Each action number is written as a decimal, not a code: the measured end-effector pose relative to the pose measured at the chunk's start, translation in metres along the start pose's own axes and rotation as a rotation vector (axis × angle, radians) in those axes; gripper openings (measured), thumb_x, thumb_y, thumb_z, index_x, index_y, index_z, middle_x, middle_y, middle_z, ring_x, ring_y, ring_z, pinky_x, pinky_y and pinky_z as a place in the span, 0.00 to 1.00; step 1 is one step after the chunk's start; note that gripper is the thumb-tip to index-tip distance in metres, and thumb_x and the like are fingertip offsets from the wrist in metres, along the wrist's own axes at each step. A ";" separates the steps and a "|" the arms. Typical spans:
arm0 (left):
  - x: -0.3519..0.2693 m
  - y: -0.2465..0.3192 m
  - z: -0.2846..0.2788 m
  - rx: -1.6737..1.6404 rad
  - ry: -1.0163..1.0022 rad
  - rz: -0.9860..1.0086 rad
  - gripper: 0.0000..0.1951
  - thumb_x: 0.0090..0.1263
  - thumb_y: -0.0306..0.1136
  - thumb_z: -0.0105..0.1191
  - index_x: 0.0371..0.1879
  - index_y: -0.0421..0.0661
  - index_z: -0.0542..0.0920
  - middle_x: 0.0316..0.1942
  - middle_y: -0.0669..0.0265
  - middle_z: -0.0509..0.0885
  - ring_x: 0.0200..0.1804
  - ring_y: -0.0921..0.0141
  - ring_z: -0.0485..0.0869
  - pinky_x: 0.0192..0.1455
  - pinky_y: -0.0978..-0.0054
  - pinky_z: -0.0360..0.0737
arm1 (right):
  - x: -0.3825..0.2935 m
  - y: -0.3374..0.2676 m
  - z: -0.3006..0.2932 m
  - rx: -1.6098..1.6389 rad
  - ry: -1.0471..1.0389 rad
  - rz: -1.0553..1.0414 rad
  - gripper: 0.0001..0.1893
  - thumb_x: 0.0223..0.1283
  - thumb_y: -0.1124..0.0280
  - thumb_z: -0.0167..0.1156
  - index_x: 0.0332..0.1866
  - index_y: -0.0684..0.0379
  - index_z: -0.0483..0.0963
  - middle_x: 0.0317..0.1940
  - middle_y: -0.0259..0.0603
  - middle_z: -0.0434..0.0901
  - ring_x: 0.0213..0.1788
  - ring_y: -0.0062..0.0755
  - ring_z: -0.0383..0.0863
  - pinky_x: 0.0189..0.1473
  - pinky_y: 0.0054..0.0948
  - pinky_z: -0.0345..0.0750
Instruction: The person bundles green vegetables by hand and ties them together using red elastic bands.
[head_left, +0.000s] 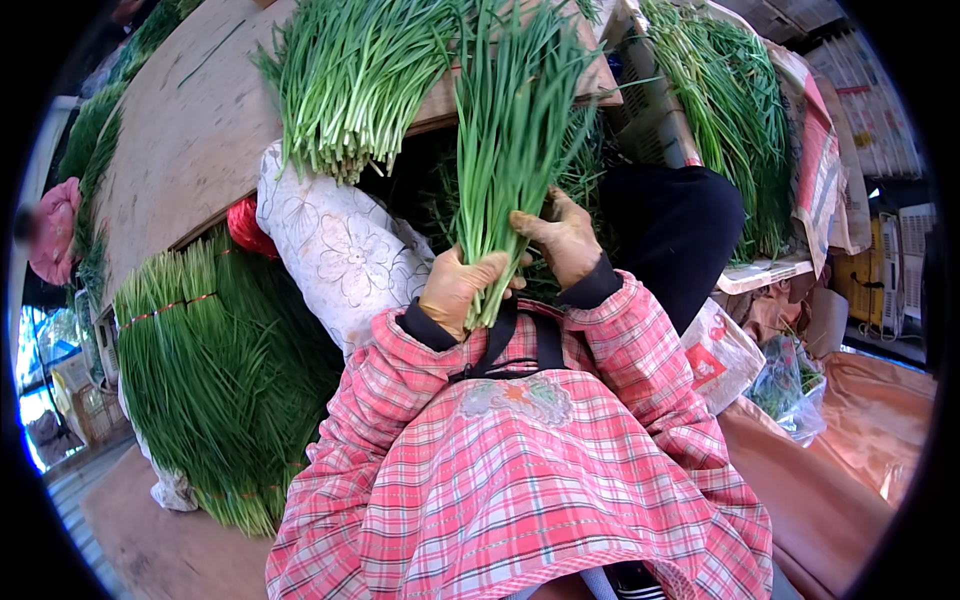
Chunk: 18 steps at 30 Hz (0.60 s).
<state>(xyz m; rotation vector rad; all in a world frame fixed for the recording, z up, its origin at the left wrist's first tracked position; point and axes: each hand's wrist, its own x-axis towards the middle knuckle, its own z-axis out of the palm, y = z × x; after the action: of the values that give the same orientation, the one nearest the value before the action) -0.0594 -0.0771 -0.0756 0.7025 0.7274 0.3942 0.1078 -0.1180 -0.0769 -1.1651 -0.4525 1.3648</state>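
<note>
A loose bunch of green garlic chives (499, 180) stands upright before my chest, with its pale cut ends down and its leaf tips fanned out over the board's edge. My left hand (459, 289), in a stained glove, is wrapped around the lower stems. Also gloved, my right hand (564, 234) grips the bunch's right side a little higher up, thumb in front; its other fingers are partly hidden behind the stems. Just beyond, a thick pile of chives (360, 90) lies on the wooden board (169, 112), its cut ends hanging over the near edge.
At left, bundled chives (217, 375) bound with red ties fill a container. A white plastic crate (660, 112) at upper right holds more long greens (720, 112). Red twine (251, 229) lies beside the flowered cloth (345, 240). A plastic bag (787, 390) with greens sits at right.
</note>
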 end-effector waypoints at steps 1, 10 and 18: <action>-0.002 0.004 -0.002 -0.127 -0.018 0.010 0.20 0.68 0.40 0.54 0.51 0.37 0.74 0.37 0.55 0.84 0.33 0.67 0.85 0.31 0.77 0.82 | 0.000 0.002 -0.003 0.127 -0.020 0.032 0.29 0.54 0.79 0.63 0.61 0.69 0.61 0.44 0.44 0.78 0.41 0.31 0.80 0.45 0.27 0.77; -0.003 0.005 -0.006 -0.228 -0.213 -0.155 0.27 0.66 0.44 0.55 0.59 0.39 0.69 0.43 0.50 0.83 0.41 0.64 0.85 0.36 0.73 0.86 | -0.015 0.004 0.009 0.045 0.002 -0.083 0.27 0.58 0.80 0.59 0.63 0.64 0.61 0.48 0.41 0.77 0.46 0.29 0.78 0.49 0.27 0.77; -0.001 0.008 -0.013 -0.189 -0.250 -0.138 0.26 0.59 0.31 0.58 0.57 0.36 0.69 0.42 0.55 0.83 0.28 0.73 0.80 0.28 0.80 0.77 | -0.013 0.001 -0.006 -0.245 0.145 -0.147 0.19 0.61 0.69 0.61 0.52 0.69 0.68 0.36 0.37 0.78 0.38 0.22 0.77 0.43 0.21 0.75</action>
<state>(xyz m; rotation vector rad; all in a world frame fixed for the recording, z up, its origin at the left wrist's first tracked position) -0.0699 -0.0658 -0.0764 0.5081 0.4914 0.2393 0.1097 -0.1320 -0.0759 -1.3921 -0.6009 1.1111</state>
